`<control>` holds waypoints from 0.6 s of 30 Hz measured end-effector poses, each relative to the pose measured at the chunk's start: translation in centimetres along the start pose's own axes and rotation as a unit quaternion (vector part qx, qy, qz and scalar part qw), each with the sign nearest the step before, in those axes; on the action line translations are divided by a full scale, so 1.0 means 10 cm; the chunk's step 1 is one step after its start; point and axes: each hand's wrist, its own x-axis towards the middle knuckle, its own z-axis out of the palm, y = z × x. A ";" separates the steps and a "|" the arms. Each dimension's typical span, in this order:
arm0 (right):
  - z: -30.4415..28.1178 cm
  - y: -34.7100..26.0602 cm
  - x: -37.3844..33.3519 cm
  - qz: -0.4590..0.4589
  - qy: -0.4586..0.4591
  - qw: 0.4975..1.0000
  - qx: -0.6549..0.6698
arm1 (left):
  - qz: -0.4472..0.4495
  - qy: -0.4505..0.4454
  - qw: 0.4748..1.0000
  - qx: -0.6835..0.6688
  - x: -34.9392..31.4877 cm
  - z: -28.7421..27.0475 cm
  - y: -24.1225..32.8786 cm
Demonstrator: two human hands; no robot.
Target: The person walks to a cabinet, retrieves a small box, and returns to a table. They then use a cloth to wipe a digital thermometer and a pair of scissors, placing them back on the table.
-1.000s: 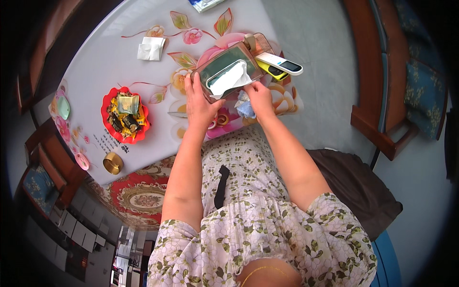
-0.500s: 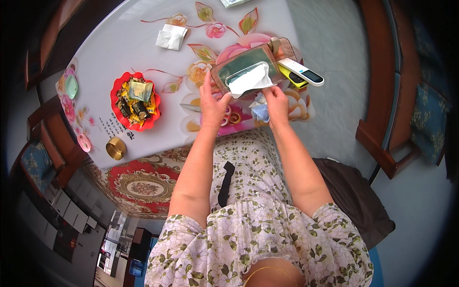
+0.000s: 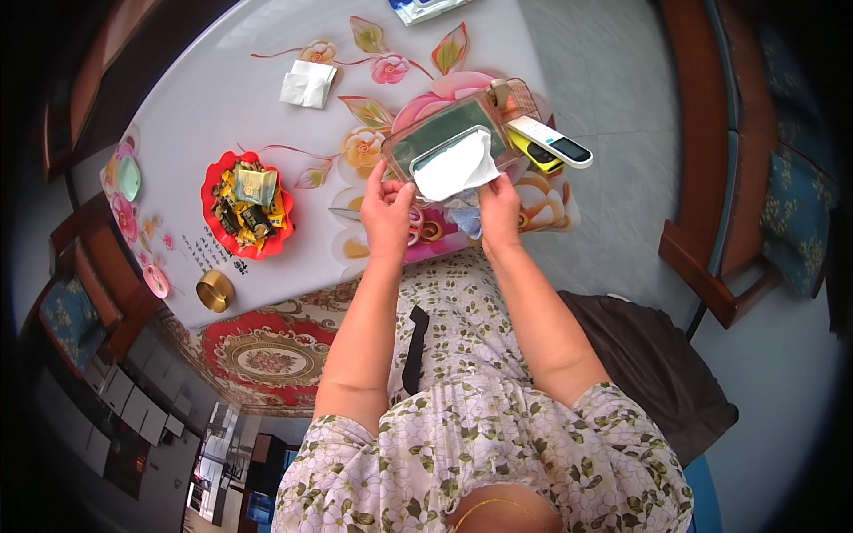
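Note:
A tissue box (image 3: 400, 147) with a see-through brownish rim and a dark green top sits near the table's front right. White tissue (image 3: 458, 171) spreads out of its oval slot. My left hand (image 3: 388, 211) is closed around the near left corner, thumb toward the front edge. At the near right corner, my right hand (image 3: 499, 209) has its fingertips against the box edge beside the tissue. A crumpled pale blue cloth (image 3: 465, 221) hangs from my right palm; how the fingers grip it is partly hidden. Pink-handled scissors (image 3: 415, 229) lie partly under the box.
White (image 3: 555, 142) and yellow (image 3: 533, 154) remotes stick out of the box's side holder. Leftward are a red bowl (image 3: 211, 211) of wrapped sweets, a gold cup (image 3: 215, 291) and folded white tissue (image 3: 307, 84). A wipes packet (image 3: 426, 7) lies at the far edge. Wooden chairs (image 3: 702, 266) flank the table.
The tissue now lies wider and flatter over the slot. My right hand has shifted slightly lower against the box, and less of the blue cloth shows. The view has shifted a little.

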 end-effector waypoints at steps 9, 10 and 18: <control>-0.08 -0.03 0.14 -0.055 0.003 0.975 -0.213 | 0.012 0.021 0.997 0.070 0.02 0.02 0.07; -0.11 -0.06 0.16 -0.061 -0.006 0.967 -0.247 | 0.018 0.022 0.996 0.082 0.03 0.01 0.07; -0.24 -0.10 0.22 -0.029 -0.044 0.942 -0.331 | 0.037 0.004 0.992 0.118 0.00 0.03 0.12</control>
